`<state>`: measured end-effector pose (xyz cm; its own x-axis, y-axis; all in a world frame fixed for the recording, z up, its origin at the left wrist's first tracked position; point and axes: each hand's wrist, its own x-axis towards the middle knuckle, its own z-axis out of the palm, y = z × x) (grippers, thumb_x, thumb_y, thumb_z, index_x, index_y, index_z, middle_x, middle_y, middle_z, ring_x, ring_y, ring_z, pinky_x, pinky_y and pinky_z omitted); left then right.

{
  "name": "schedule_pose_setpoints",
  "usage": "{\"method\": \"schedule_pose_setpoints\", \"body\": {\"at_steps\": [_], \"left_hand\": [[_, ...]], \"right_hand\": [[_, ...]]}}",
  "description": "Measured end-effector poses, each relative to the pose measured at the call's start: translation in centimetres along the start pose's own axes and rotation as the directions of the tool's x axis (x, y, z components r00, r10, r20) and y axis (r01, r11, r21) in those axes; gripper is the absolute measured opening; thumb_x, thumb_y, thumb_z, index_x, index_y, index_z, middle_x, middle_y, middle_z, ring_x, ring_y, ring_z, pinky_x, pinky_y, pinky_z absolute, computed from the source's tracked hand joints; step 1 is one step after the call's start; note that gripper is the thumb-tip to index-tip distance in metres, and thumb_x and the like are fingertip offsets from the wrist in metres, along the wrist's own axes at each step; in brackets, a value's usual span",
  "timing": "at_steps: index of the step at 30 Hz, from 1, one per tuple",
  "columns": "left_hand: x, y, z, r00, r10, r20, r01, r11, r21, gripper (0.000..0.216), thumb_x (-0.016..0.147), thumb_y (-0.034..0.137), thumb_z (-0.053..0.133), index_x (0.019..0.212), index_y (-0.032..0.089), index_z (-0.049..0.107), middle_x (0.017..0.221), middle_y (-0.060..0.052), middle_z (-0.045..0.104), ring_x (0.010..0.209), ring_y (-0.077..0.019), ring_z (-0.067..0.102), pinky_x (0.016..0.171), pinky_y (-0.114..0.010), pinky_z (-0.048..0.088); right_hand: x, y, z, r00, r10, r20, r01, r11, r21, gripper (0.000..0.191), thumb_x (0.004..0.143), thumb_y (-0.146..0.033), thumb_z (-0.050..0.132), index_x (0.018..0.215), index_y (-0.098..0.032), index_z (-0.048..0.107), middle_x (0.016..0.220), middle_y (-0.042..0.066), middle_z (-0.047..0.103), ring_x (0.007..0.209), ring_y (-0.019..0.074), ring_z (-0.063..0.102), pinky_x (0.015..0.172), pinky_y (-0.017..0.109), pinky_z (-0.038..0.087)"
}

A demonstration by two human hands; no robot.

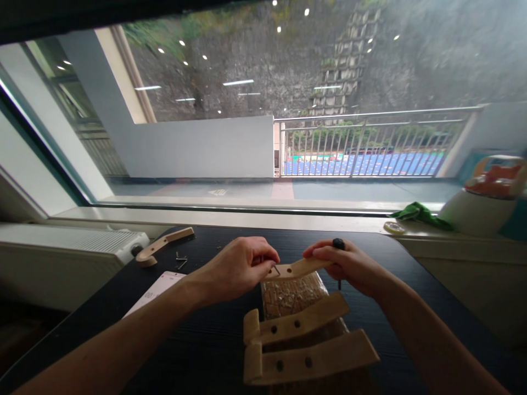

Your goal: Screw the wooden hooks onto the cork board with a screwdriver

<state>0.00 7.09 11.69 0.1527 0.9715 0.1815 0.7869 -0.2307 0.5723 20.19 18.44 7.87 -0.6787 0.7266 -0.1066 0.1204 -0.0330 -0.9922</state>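
Both my hands hold a pale wooden hook piece (295, 269) above the dark table (214, 329). My left hand (241, 264) is closed at its left end, pinching a small screw (276, 269) at a hole in the wood. My right hand (348, 264) is closed round the piece's right end and also grips a black-handled screwdriver (338, 244) that points down. Under the piece lies a clear bag of small parts (290, 296). Two more wooden hooks (298, 323) (308, 359) lie nearer me.
Another wooden hook (164, 245) and a few loose screws (180, 261) lie at the table's far left. A white paper sheet (154, 293) sits left of my arm. A radiator (74, 241) is at left; a green cloth (418, 214) and white pot (480, 211) rest on the sill.
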Motion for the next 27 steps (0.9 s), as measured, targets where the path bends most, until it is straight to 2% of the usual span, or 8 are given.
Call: {"method": "schedule_pose_setpoints", "body": {"at_steps": [6,11,15,27], "left_hand": [[-0.3,-0.4,0.3,1.0,0.002,0.027,-0.001,1.0,-0.029,0.019,0.079,0.014,0.05,0.082,0.016,0.068,0.081,-0.001,0.063,0.072,-0.0119,0.059,0.062,-0.02,0.043],[-0.5,-0.4,0.6,0.999,0.006,0.037,-0.005,0.999,-0.041,0.019,0.079,0.013,0.049,0.083,0.015,0.068,0.082,-0.002,0.064,0.072,-0.0121,0.059,0.063,-0.021,0.043],[-0.4,-0.6,0.9,0.999,0.001,0.043,0.001,0.999,-0.042,0.019,0.08,0.014,0.049,0.084,0.015,0.068,0.082,-0.002,0.064,0.072,-0.0122,0.059,0.063,-0.021,0.043],[-0.4,-0.3,1.1,0.998,-0.013,0.061,0.014,1.0,-0.017,0.02,0.08,0.014,0.049,0.083,0.015,0.068,0.082,-0.002,0.064,0.072,-0.0124,0.059,0.064,-0.021,0.043]], "right_hand": [[0.2,0.5,0.0,0.999,0.028,-0.015,-0.029,0.999,-0.038,0.024,0.071,-0.034,0.06,0.079,-0.013,0.069,0.05,-0.004,0.039,0.044,0.0052,0.028,0.041,0.022,0.015],[-0.2,0.9,-0.1,1.0,0.0,-0.008,0.0,0.999,-0.052,0.026,0.073,-0.037,0.059,0.081,-0.013,0.068,0.049,-0.005,0.037,0.044,0.0059,0.028,0.042,0.023,0.016],[-0.5,0.9,-0.1,0.999,-0.016,-0.052,0.012,0.998,-0.06,0.029,0.073,-0.04,0.059,0.083,-0.013,0.068,0.05,-0.005,0.037,0.045,0.0066,0.028,0.042,0.023,0.016],[-0.7,1.1,0.3,0.997,-0.001,-0.072,-0.007,0.994,-0.111,0.025,0.07,-0.036,0.059,0.079,-0.014,0.067,0.048,-0.006,0.037,0.044,0.0068,0.028,0.042,0.023,0.018]]}}
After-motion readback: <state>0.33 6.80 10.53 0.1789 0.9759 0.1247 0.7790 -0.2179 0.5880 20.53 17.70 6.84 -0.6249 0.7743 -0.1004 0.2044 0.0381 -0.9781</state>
